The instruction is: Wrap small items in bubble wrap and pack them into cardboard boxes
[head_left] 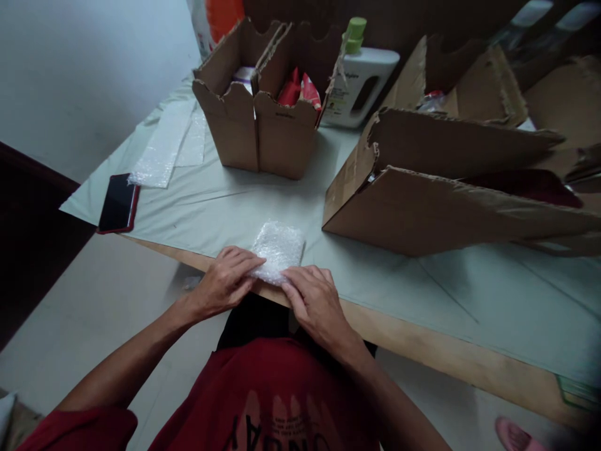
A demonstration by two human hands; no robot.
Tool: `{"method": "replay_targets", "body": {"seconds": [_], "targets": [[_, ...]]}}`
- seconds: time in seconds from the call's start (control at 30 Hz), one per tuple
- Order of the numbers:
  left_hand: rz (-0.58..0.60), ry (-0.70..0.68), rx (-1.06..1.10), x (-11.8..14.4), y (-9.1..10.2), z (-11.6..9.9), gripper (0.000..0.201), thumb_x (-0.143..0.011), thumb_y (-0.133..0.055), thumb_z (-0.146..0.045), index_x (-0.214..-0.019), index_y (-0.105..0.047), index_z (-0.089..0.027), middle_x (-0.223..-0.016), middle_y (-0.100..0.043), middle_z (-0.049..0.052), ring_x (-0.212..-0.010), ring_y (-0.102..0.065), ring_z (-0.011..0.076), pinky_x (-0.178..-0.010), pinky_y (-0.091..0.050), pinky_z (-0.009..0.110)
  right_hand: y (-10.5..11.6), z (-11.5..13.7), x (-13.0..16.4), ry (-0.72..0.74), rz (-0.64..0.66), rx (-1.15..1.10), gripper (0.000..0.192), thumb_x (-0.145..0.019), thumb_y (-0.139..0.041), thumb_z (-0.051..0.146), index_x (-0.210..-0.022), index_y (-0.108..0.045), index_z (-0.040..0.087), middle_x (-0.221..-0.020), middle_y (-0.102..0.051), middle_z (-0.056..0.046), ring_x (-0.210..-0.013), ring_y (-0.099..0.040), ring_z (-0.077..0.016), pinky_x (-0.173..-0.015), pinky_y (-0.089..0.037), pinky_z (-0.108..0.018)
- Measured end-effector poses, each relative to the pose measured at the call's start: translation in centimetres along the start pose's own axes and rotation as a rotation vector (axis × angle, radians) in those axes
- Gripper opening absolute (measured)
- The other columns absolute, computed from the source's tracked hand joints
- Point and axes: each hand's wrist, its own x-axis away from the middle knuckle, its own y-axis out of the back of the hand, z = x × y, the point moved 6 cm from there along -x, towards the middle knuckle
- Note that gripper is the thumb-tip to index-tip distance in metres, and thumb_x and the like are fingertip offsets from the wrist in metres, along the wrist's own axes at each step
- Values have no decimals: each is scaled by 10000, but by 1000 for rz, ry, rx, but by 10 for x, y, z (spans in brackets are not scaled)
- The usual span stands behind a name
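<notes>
Item: bubble-wrapped bundle, small, white, contents not visible. Location: it lay at the near edge of the table, on the pale green covering, directly in front of you.

Hands: your left hand rested on the bundle's near left corner, fingers curled over the wrap. Your right hand pressed on its near right corner, fingertips on the plastic. The two hands sat close together, the bundle pinned between and beneath them; neither was lifting it.

Surroundings, same table:
- Two open cardboard boxes, side by side, toward the far edge, well apart from the bundle; the right one showed red packets.
- White bottle with green cap, just right of those boxes.
- Large torn carton lying on its side, right of the bundle.
- Loose strip of bubble wrap near the left edge.
- Dark phone at the near left corner.
</notes>
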Motion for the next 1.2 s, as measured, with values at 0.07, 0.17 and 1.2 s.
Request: {"method": "replay_targets", "body": {"seconds": [0.07,0.17,1.2], "targets": [[24,146,69,-10,-2,13,360,-925,-539,-209,-1252,-689,-204,-987,-752,79,-891,-663,226,-903,-520,431,7,-4,-5,-16,12,-37,225,-1031,-510,227,-1164,-691,231,-1078,-779,-49,-965,-673,-226,-861,-468,-394],[58,321,105,-27,-8,28,375,-938,-552,-295,-1275,-676,-191,-904,-719,45,-714,-601,172,-780,-530,348,23,-1,-6,3,-134,104,258,-1024,-536,268,-1248,-649,207,-1204,-738,-105,-1034,-661,-262,-869,-466,-412],[-320,699,1326,14,-68,-37,513,-676,-882,-482,-1045,-740,-154,-1046,-772,118,-1051,-705,329,-925,-554,400,51,-7,38,-52,-110,-344,605,-893,-743,423,-1440,-555,250,-1520,-551,-135,-1393,-531,-302,-1129,-450,-500]]}}
